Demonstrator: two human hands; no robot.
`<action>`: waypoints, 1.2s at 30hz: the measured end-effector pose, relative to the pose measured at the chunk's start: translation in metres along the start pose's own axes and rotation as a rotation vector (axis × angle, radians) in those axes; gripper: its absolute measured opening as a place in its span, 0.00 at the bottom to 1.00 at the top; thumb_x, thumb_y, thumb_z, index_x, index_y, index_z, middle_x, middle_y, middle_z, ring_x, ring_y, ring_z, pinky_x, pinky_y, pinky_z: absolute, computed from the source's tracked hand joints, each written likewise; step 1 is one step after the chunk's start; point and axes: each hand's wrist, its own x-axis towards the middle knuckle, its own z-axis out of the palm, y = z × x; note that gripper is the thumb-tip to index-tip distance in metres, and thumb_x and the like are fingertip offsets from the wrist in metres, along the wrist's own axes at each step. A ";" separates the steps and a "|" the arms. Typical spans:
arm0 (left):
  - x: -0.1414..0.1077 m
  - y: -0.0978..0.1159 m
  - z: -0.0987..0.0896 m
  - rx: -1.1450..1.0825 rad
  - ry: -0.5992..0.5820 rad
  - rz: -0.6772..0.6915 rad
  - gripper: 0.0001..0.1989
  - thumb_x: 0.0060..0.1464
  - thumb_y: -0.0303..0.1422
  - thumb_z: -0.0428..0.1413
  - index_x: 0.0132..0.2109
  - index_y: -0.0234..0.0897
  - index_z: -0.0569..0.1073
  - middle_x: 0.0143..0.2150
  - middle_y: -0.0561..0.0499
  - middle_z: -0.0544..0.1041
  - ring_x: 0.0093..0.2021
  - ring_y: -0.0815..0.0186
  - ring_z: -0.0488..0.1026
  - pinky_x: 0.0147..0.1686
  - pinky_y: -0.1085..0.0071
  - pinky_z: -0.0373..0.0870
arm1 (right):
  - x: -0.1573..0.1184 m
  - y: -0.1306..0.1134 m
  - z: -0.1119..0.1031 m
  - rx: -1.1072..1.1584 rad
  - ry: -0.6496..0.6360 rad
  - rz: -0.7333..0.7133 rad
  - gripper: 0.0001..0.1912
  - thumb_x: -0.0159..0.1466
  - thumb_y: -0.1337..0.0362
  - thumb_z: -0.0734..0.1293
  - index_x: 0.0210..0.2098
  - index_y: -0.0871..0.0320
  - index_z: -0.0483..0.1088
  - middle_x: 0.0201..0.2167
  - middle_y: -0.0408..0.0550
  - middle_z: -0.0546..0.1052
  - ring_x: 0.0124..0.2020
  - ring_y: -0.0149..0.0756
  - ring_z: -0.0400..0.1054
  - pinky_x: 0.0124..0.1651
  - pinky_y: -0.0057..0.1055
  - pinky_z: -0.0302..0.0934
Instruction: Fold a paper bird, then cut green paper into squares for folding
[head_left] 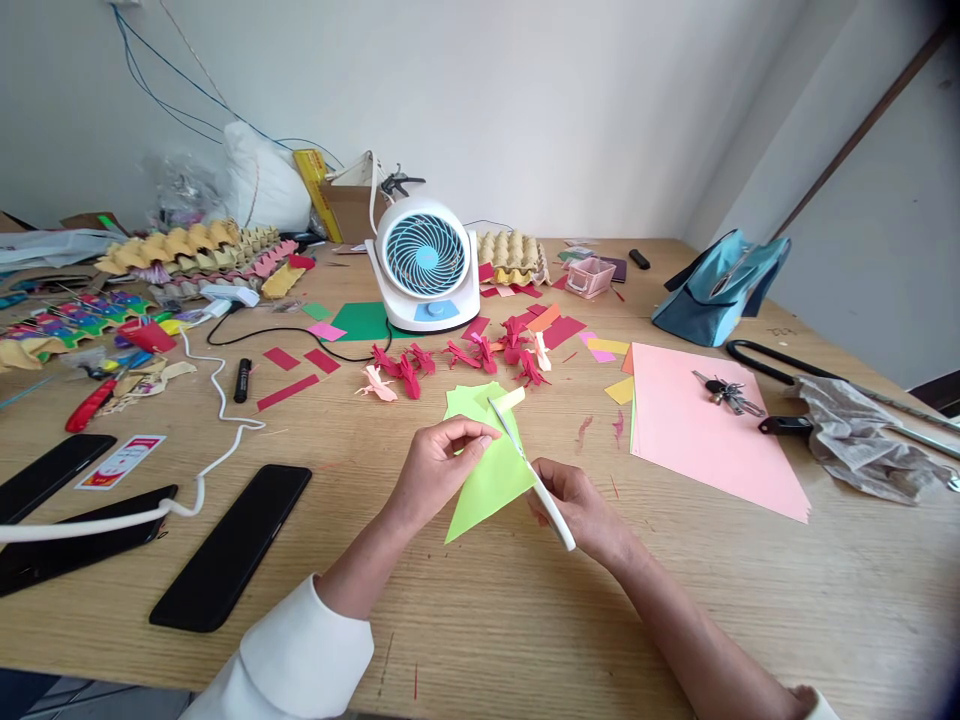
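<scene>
1 pr. scissors (555, 517), R hand (581, 505) gripping, tips far-L, long axis diag.; 1 green sheet (491, 485), L hand (439, 465) pinching.

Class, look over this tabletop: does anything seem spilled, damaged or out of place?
Two reddish marks on the bare wood, left of the pink sheets, look like stains. A bunch of keys lies on those sheets, odd among craft paper.
</scene>
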 end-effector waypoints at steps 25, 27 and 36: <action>0.000 -0.001 0.001 -0.018 0.001 -0.014 0.07 0.56 0.32 0.58 0.37 0.36 0.81 0.36 0.49 0.81 0.36 0.65 0.75 0.36 0.73 0.69 | 0.002 0.004 0.004 0.062 -0.004 -0.016 0.18 0.61 0.51 0.65 0.26 0.56 0.60 0.19 0.37 0.63 0.22 0.27 0.52 0.26 0.27 0.46; 0.000 -0.002 0.001 -0.019 -0.004 -0.018 0.08 0.56 0.32 0.58 0.38 0.36 0.81 0.35 0.49 0.80 0.36 0.65 0.75 0.36 0.73 0.69 | 0.002 0.004 0.004 0.054 0.000 -0.015 0.18 0.61 0.50 0.66 0.26 0.56 0.60 0.20 0.37 0.62 0.22 0.27 0.52 0.26 0.27 0.46; -0.001 -0.003 0.000 -0.010 -0.008 0.008 0.07 0.57 0.32 0.57 0.36 0.36 0.80 0.36 0.50 0.80 0.36 0.67 0.75 0.37 0.75 0.68 | 0.001 0.003 0.002 0.064 0.003 -0.038 0.14 0.61 0.56 0.64 0.25 0.56 0.60 0.19 0.36 0.61 0.22 0.27 0.52 0.26 0.28 0.46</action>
